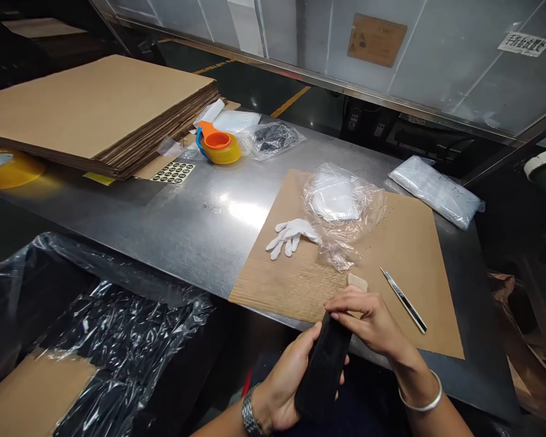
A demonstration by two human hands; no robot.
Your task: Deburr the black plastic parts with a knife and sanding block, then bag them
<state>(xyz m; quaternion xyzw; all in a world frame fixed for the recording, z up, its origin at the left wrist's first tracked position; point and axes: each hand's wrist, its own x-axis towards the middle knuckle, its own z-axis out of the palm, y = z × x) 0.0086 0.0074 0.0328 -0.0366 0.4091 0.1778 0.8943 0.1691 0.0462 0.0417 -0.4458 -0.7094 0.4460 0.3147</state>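
Note:
A flat black rectangular piece (324, 370) is tilted up in front of the table's near edge. My left hand (287, 381) wraps round its lower part, thumb along the left side and fingertips showing on the right. The fingers and thumb of my right hand (363, 317) pinch its top end. Just beyond my right hand, a small beige block (357, 281) lies on the cardboard sheet (414, 243), partly covered by that hand. A slim utility knife (404, 301) rests to its right. A white glove (292, 237) lies farther up on the cardboard.
A clear plastic bag with white contents (334, 193) sits on the cardboard; a wrapped white packet (437, 191) lies right. Left stand a tape dispenser (218, 142), a sticker sheet (173, 173) and a tall cardboard stack (95, 109). Black plastic sheeting (118, 346) fills the lower left.

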